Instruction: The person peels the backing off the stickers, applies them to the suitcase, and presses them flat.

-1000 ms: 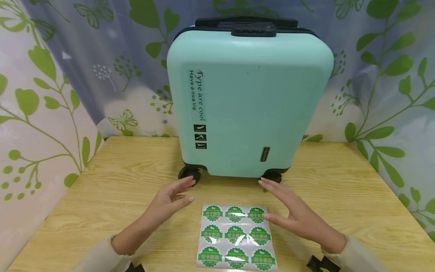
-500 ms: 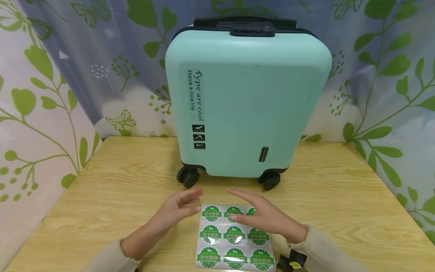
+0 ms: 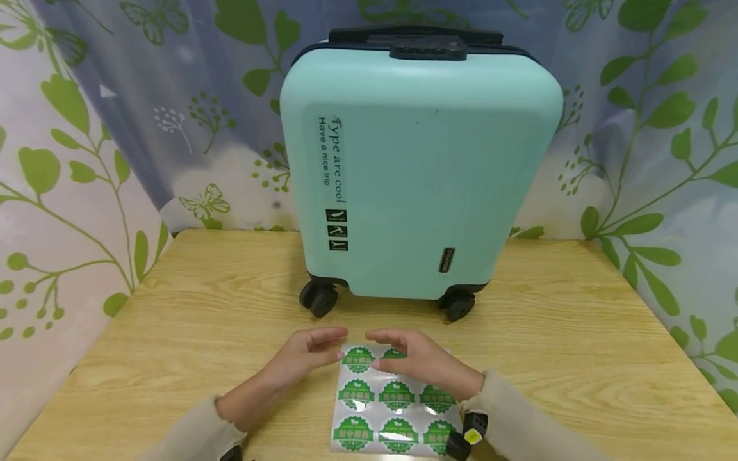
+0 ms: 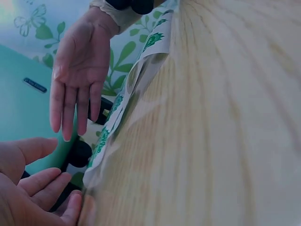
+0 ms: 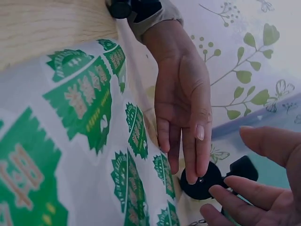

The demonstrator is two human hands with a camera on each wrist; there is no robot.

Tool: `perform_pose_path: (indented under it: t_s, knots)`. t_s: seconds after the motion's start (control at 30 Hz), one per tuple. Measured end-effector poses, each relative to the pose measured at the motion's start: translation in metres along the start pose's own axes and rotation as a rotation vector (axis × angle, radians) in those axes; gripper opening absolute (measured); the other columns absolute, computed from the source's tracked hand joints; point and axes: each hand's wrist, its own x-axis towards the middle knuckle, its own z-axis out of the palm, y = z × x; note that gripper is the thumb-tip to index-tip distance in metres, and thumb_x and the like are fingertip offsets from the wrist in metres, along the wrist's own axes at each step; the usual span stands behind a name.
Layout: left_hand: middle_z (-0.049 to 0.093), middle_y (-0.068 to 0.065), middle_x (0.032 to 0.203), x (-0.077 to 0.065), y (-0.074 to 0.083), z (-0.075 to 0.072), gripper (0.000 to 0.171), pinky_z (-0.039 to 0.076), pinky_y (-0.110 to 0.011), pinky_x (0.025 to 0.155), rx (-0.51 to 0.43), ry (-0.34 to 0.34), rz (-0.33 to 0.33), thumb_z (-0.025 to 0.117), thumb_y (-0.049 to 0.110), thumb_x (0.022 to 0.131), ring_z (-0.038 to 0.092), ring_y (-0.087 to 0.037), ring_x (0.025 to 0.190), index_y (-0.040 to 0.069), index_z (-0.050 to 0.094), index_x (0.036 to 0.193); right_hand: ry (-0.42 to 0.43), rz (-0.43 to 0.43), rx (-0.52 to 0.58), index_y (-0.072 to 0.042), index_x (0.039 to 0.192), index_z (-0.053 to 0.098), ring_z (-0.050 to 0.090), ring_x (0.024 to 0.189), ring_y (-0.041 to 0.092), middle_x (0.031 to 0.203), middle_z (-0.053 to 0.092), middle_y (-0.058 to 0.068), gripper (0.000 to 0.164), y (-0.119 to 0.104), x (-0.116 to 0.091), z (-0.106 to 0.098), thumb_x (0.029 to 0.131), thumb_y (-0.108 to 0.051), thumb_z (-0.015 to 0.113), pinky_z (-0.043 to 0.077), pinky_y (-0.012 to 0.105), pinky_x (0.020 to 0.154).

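A sheet of round green-and-white stickers [image 3: 396, 416] lies on the table in front of a mint-green suitcase [image 3: 421, 173]. At the sheet's upper left corner is my left hand [image 3: 302, 351], fingers loosely bent, nothing held. My right hand [image 3: 423, 363] hovers over the sheet's top part, hiding some stickers, its fingers relaxed too. The two hands face each other with a small gap between them. In the left wrist view the sticker sheet [image 4: 110, 125] looks slightly curled up off the wood. Neither hand visibly grips it.
The suitcase stands upright on black wheels [image 3: 459, 305] at the back of the wooden table [image 3: 190, 333]. Behind it and to both sides hangs a leaf-and-butterfly curtain [image 3: 225, 128]. Dark cameras are strapped at both wrists.
My right hand has moved left, from the sheet's right side to over its top part. The left hand has shifted slightly right and down. The suitcase and sheet stay put.
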Motion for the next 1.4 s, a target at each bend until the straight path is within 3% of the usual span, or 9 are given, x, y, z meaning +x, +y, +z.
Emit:
perform_pose_path:
  t_s: [0.13,0.43,0.73,1.17,1.4]
  knots:
    - [0.052,-0.021,0.133,0.002,-0.002,0.0,0.045,0.037,-0.042,0.104,0.023,0.017,0.007,0.065,0.009,0.088,0.048,-0.033,0.124,-0.006,0.052,0.129,0.016,0.016,0.061,-0.005,0.137,0.048,0.034,0.135,0.033,0.141,0.047,0.011,0.049,0.005,0.007,-0.001,0.091,-0.015,0.064,0.027,0.053,0.108]
    - [0.057,-0.018,0.128,0.004,-0.003,0.003,0.041,0.042,-0.042,0.099,0.166,0.032,0.034,0.069,0.01,0.085,0.05,-0.031,0.121,-0.005,0.059,0.123,0.084,-0.041,-0.006,0.0,0.129,0.054,0.047,0.125,0.032,0.133,0.054,0.015,0.046,0.02,0.016,0.004,0.087,-0.011,0.068,0.036,0.049,0.103]
    - [0.062,-0.013,0.123,0.003,-0.002,0.007,0.039,0.044,-0.043,0.097,0.283,0.087,0.043,0.073,0.011,0.081,0.055,-0.027,0.117,0.0,0.065,0.118,0.156,-0.022,-0.129,-0.004,0.126,0.058,0.052,0.119,0.03,0.128,0.059,0.011,0.044,0.024,0.017,0.006,0.085,-0.01,0.07,0.04,0.048,0.099]
    - [0.062,-0.011,0.123,0.005,-0.008,0.009,0.038,0.043,-0.043,0.097,0.411,0.126,0.101,0.074,0.009,0.08,0.054,-0.029,0.119,0.002,0.065,0.116,0.188,-0.032,-0.098,-0.008,0.123,0.062,0.055,0.116,0.027,0.124,0.062,0.007,0.041,0.034,0.018,0.008,0.084,-0.011,0.072,0.043,0.047,0.096]
    - [0.064,-0.011,0.119,0.006,-0.008,0.011,0.034,0.043,-0.043,0.096,0.435,0.148,0.129,0.074,0.007,0.079,0.056,-0.03,0.116,0.001,0.067,0.112,0.216,-0.036,-0.108,-0.01,0.121,0.064,0.055,0.115,0.025,0.123,0.062,0.005,0.038,0.035,0.018,0.011,0.084,-0.015,0.072,0.043,0.047,0.096]
